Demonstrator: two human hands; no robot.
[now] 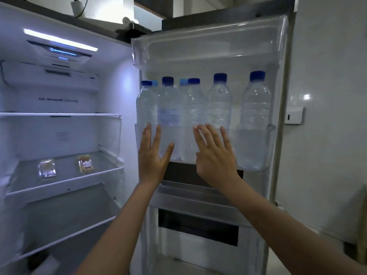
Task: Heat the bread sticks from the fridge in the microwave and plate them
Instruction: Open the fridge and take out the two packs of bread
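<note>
Now the left hand [153,159] and right hand [216,157] hover spread before door bottles [256,108]; 2 packs [85,163] lie left of them.

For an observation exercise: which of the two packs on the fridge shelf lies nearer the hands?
The right-hand pack with the white label; the other pack lies further from the left hand.

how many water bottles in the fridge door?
7 water bottles, all in the door bin. Five dark-capped in front; two light-capped behind them, mostly hidden. More could sit hidden further back.
</note>
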